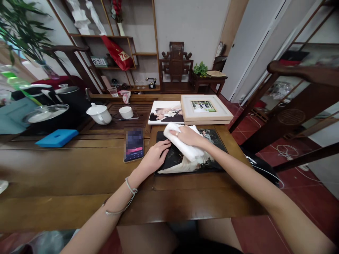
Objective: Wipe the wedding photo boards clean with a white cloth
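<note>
A dark photo panel [177,165] with a wedding picture lies flat on the wooden table before me. A folded white cloth [189,151] covers part of its middle. My right hand [188,135] presses down on this cloth, fingers bent over its upper part. At the panel's left edge rests my left hand [156,155], thumb and fingers apart, fingertips touching the border. It holds nothing. Just left of that hand is a phone [134,145] with its screen lit. Whether the panel is an album or a single framed print, I cannot tell.
Behind the panel lie a white photo board [159,118] and a pale framed picture [206,118]. Farther left are a white lidded cup [99,114], a small white bowl [126,113], a blue box [57,138] and a dark pot [53,118]. A wooden chair [288,113] stands at right.
</note>
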The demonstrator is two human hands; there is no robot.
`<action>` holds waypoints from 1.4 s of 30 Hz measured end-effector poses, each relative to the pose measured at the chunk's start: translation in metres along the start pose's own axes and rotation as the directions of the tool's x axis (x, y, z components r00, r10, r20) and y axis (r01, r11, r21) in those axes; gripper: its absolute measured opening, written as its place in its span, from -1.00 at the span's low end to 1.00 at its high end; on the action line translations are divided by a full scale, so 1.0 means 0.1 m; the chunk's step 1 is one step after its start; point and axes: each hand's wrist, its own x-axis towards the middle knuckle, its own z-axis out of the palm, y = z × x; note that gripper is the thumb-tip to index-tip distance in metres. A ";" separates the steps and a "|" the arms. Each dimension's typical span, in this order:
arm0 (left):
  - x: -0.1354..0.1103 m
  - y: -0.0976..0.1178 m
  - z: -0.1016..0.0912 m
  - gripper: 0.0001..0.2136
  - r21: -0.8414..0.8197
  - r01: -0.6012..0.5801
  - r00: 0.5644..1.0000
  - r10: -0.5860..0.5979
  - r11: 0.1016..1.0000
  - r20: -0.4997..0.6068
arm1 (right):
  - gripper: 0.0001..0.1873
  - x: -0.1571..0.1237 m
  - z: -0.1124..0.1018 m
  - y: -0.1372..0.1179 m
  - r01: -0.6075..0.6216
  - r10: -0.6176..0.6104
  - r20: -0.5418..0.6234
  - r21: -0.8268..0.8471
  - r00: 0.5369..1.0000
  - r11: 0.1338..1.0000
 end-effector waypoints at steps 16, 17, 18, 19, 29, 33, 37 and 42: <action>0.00 -0.01 0.00 -0.68 -0.021 -0.003 1.000 0.003 1.000 0.005 | -0.44 -0.61 -0.35 0.97 -0.095 0.106 -0.095 0.111 0.990 0.989; 0.00 -0.01 0.00 -0.68 -0.024 -0.006 1.000 0.006 1.000 0.002 | -0.45 -0.70 -0.38 1.05 -0.116 0.128 -0.114 0.103 0.985 0.988; 0.00 -0.01 0.00 -0.68 -0.025 -0.008 1.000 0.008 1.000 0.000 | -0.49 -0.79 -0.38 1.09 -0.121 0.131 -0.124 0.089 0.984 0.989; 0.00 -0.01 0.00 -0.68 -0.025 -0.009 1.000 0.009 1.000 -0.001 | -0.54 -0.88 -0.37 1.10 -0.098 0.105 -0.122 0.061 0.987 0.993; 0.00 0.01 -0.01 -0.68 -0.046 0.005 1.000 -0.005 0.999 0.015 | -0.12 -1.51 0.09 0.26 0.457 -0.432 0.197 -0.102 0.880 0.883; 0.00 0.00 -0.01 -0.67 -0.032 0.007 1.000 -0.006 0.999 0.015 | -0.16 -1.15 -0.03 0.63 0.342 -0.330 0.098 -0.160 0.939 0.926; 0.00 -0.01 -0.01 -0.68 -0.035 0.000 1.000 0.000 0.999 0.007 | -0.24 -0.86 -0.20 1.13 0.206 -0.218 -0.031 -0.214 0.976 0.955; 0.00 -0.01 0.01 -0.68 -0.058 -0.003 1.000 0.003 0.998 -0.003 | -0.23 -1.20 -0.22 1.18 0.216 -0.238 -0.065 -0.243 0.969 0.946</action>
